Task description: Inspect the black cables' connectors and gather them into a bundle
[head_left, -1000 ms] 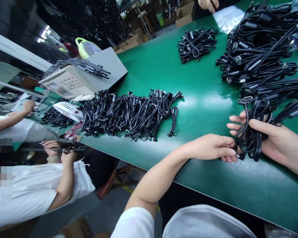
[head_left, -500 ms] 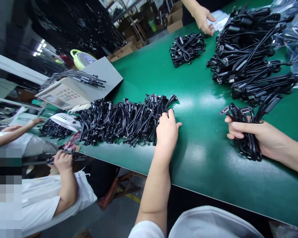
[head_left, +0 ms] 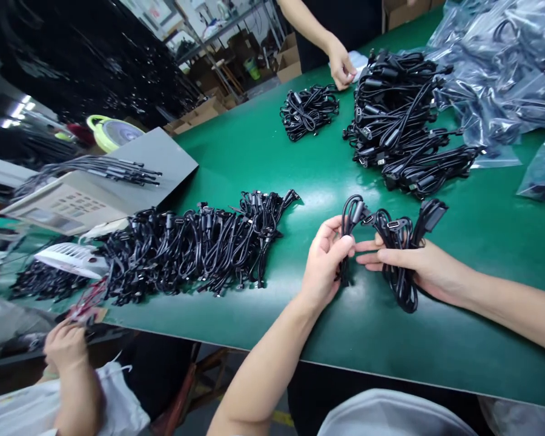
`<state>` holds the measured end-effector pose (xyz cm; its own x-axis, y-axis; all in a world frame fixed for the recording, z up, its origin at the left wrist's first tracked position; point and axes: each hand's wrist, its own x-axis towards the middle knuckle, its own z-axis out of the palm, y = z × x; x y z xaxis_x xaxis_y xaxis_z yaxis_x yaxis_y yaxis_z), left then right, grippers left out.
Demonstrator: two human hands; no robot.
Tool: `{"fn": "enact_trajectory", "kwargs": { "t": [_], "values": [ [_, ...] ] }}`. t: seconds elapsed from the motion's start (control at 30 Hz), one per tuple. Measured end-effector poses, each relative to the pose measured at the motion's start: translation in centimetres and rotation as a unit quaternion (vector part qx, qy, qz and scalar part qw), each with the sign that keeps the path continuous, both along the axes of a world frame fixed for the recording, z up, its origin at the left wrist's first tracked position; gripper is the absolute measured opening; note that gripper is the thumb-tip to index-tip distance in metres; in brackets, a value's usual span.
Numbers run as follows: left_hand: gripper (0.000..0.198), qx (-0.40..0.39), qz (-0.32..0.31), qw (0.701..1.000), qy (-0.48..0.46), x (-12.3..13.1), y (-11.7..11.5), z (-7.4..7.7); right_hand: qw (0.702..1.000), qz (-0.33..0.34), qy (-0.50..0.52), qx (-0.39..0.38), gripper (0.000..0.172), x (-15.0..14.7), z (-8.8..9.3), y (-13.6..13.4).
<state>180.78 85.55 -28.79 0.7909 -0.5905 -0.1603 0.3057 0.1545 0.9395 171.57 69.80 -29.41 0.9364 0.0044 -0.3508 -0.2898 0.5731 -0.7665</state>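
My right hand [head_left: 420, 264] grips a bunch of looped black cables [head_left: 400, 260] just above the green table [head_left: 381, 321]. My left hand [head_left: 324, 261] pinches one looped cable [head_left: 350, 215] at the left side of that bunch. A long row of coiled black cables [head_left: 200, 245] lies on the table to the left of my left hand. A big heap of loose black cables [head_left: 399, 127] sits farther back, beyond my hands.
A small cable bundle [head_left: 306, 112] lies at the back, near another person's hand [head_left: 340, 65]. Clear plastic bags of cables [head_left: 499, 79] fill the back right. A grey test machine [head_left: 95, 194] stands at the left; a co-worker's hand [head_left: 66, 348] is at the lower left.
My left hand has left the row of cables and come right to the bunch in my right hand, where it now pinches one cable. The view has shifted, and my right hand sits nearer the middle.
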Motion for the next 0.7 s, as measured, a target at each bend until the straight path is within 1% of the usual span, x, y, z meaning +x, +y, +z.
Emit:
{"fn": "enact_trajectory", "kwargs": {
  "t": [0.1, 0.17, 0.23, 0.33, 0.37, 0.43, 0.5, 0.53, 0.6, 0.7],
  "values": [
    [0.035, -0.024, -0.012, 0.999, 0.026, -0.4, -0.3, -0.5, 0.998, 0.024, -0.013, -0.051, 0.03, -0.3, -0.3, 0.4],
    [0.027, -0.042, -0.024, 0.998, 0.035, -0.5, -0.2, -0.6, 0.996, 0.042, -0.022, -0.078, 0.032, -0.4, -0.7, 0.6],
    [0.022, -0.049, -0.018, 0.998, 0.028, -0.8, -0.2, -0.6, 0.995, 0.046, -0.025, -0.089, 0.034, -0.5, -1.1, 0.7],
    [0.02, -0.063, -0.017, 0.998, 0.027, -1.1, -0.3, -0.5, 0.995, 0.03, -0.017, -0.089, 0.037, -0.5, -1.3, 0.8],
    [0.021, -0.069, -0.025, 0.997, 0.039, -1.2, -0.3, -0.4, 0.996, 0.026, -0.012, -0.088, 0.035, -0.4, -1.3, 0.8],
    [0.025, -0.078, -0.038, 0.994, 0.067, -1.1, -0.3, -0.3, 0.995, 0.024, -0.003, -0.097, 0.027, -0.4, -1.2, 0.8],
    [0.03, -0.066, -0.042, 0.994, 0.076, -0.8, -0.2, -0.2, 0.993, 0.033, 0.002, -0.115, 0.019, -0.4, -1.0, 0.9],
    [0.033, -0.055, -0.041, 0.995, 0.072, -0.7, -0.1, -0.1, 0.992, 0.038, 0.005, -0.124, 0.017, -0.4, -0.9, 1.0],
    [0.037, -0.03, -0.039, 0.997, 0.058, -0.4, 0.0, 0.0, 0.99, 0.045, 0.011, -0.137, 0.019, -0.3, -0.8, 1.0],
    [0.033, -0.016, -0.041, 0.998, 0.034, -0.1, 0.1, 0.0, 0.988, 0.04, 0.02, -0.146, 0.024, -0.4, -0.9, 1.0]
  ]
}}
